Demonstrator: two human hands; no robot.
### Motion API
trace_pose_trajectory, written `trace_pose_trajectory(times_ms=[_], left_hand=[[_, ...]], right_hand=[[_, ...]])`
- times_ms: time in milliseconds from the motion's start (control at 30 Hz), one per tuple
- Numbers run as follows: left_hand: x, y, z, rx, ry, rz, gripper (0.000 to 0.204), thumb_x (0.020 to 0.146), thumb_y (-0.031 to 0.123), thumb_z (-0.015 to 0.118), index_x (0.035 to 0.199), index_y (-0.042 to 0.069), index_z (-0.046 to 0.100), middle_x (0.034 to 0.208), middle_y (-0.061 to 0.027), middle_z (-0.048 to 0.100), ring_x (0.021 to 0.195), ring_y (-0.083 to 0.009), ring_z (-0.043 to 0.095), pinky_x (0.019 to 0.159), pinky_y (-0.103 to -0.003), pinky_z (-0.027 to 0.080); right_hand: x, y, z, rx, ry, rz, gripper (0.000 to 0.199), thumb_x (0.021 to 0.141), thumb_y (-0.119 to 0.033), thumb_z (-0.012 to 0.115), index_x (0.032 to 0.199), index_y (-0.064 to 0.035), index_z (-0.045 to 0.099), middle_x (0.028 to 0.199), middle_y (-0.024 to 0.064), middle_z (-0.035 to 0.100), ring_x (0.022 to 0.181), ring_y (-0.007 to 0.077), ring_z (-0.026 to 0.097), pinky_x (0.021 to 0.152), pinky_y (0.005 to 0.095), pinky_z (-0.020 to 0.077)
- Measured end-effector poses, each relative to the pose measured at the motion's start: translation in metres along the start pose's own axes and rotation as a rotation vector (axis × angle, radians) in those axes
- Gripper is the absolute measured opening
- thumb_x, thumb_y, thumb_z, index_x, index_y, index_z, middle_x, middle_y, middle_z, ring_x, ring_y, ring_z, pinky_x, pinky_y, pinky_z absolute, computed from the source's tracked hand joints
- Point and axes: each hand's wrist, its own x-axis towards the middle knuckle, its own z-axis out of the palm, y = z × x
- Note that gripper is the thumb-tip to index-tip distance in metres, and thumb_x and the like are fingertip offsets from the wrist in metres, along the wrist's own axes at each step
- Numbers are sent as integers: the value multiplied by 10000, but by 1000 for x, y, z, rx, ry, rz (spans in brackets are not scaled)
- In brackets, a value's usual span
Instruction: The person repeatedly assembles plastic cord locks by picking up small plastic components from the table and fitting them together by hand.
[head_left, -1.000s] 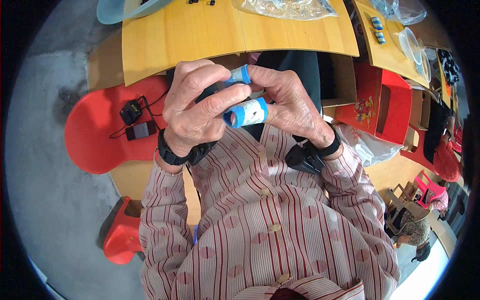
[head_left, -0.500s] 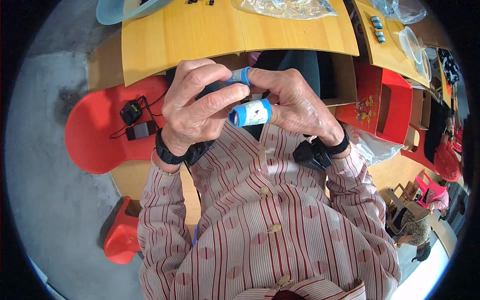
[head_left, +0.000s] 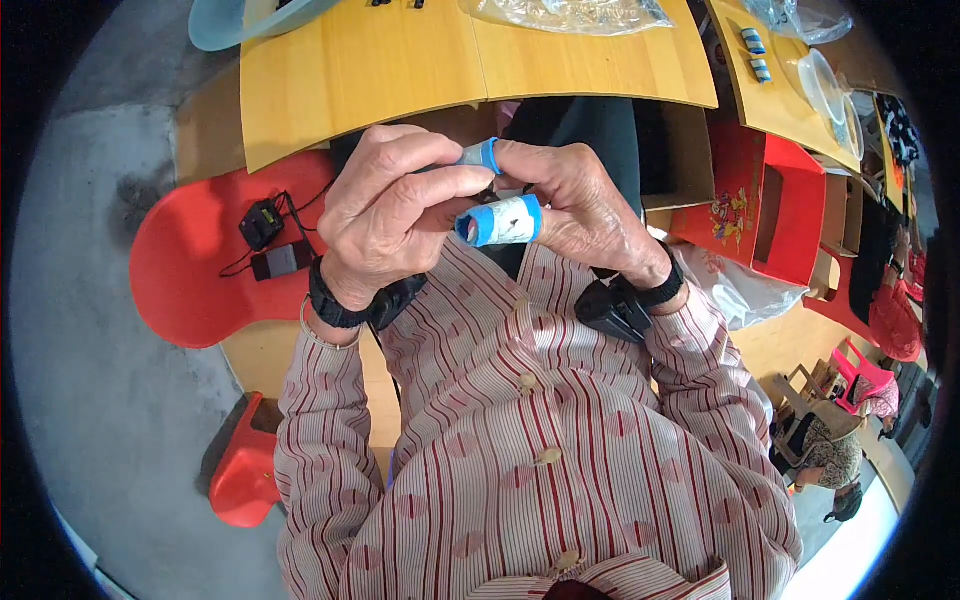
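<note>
My right hand (head_left: 595, 210) comes in from the right. A blue-and-white finger sleeve (head_left: 505, 221) covers its thumb, and a second sleeve (head_left: 480, 156) is on the forefinger. My left hand (head_left: 385, 205) meets it from the left, its fingers bent inward and two fingertips close to the upper sleeve. Between the hands shows a small dark piece (head_left: 487, 196), mostly hidden by the fingers, too small to name. Both hands are closed around that spot, held up before my chest near the table's edge.
A yellow wooden table (head_left: 370, 85) lies ahead, with a clear plastic bag (head_left: 575, 14) and a pale blue basin (head_left: 218, 25) on it. A red chair (head_left: 185, 250) at left holds a black device (head_left: 262, 225) with a cable. Two striped sleeves (head_left: 757, 56) lie at right.
My hands stay together at almost the same place. My right wrist has shifted slightly left, and the small dark piece between the fingers now shows more.
</note>
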Motion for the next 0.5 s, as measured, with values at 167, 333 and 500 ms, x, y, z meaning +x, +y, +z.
trace_pose_trajectory(times_ms=[167, 333, 500], left_hand=[[2, 0, 2, 29, -8, 29, 361, 543, -71, 712, 885, 43, 697, 878, -77, 615, 753, -244, 609, 628, -320, 526], [1, 0, 2, 77, -16, 67, 366, 540, -79, 695, 886, 41, 697, 901, -77, 613, 760, -247, 609, 632, -318, 532], [1, 0, 3, 83, -19, 86, 366, 550, -75, 684, 897, 40, 695, 926, -73, 609, 771, -248, 608, 631, -319, 533]], right_hand=[[-2, 4, 0, 48, 33, -11, 338, 796, -226, 749, 969, 15, 586, 727, 53, 583, 656, 93, 476, 585, 271, 457], [-1, 2, -5, 103, -62, 104, 442, 791, -226, 766, 1137, -12, 595, 918, 10, 615, 853, 54, 545, 755, 227, 483], [-1, 6, 2, 102, -2, 30, 384, 811, -232, 745, 1083, -8, 594, 860, 26, 608, 784, 58, 510, 684, 242, 480]])
